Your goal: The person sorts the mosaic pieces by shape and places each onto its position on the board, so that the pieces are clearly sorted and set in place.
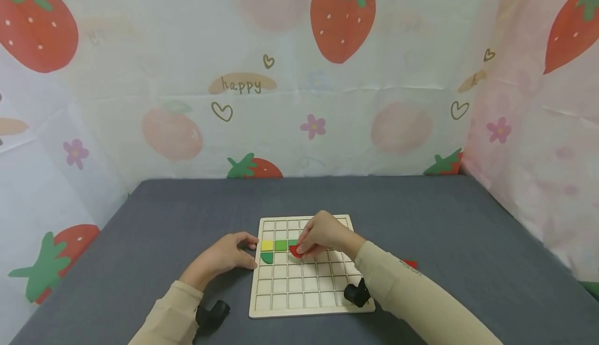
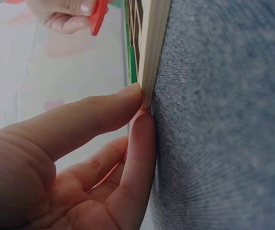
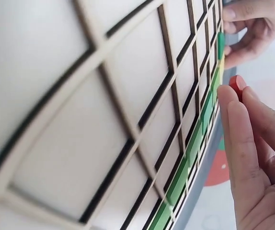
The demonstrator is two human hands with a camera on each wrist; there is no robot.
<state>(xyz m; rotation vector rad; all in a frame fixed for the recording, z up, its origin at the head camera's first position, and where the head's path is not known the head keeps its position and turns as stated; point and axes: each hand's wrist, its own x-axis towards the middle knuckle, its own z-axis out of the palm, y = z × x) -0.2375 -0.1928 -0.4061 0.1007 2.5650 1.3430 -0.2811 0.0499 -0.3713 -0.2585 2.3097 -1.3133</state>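
A pale wooden board [image 1: 288, 286] with a grid of square cells lies on the table. My left hand [image 1: 226, 256] is at the board's left edge, its thumb [image 2: 99, 112] and fingertips touching the rim. Between thumb and fingers, my right hand [image 1: 323, 234] pinches a red piece with a curved edge [image 1: 294, 251], held just over the board's grid. A yellow square [image 1: 267, 245] and a green square [image 1: 281, 245] sit side by side in one row, with more green partly hidden beside the right fingers. Below the yellow square lies a dark green rounded piece [image 1: 267, 257].
Another red item [image 1: 411, 264] lies on the dark grey table cloth [image 1: 196, 204], partly covered by the right sleeve [image 1: 398, 277]. Black wrist mounts [image 1: 357, 293] show at both wrists. A strawberry-print curtain [image 1: 346, 116] stands behind and beside the table.
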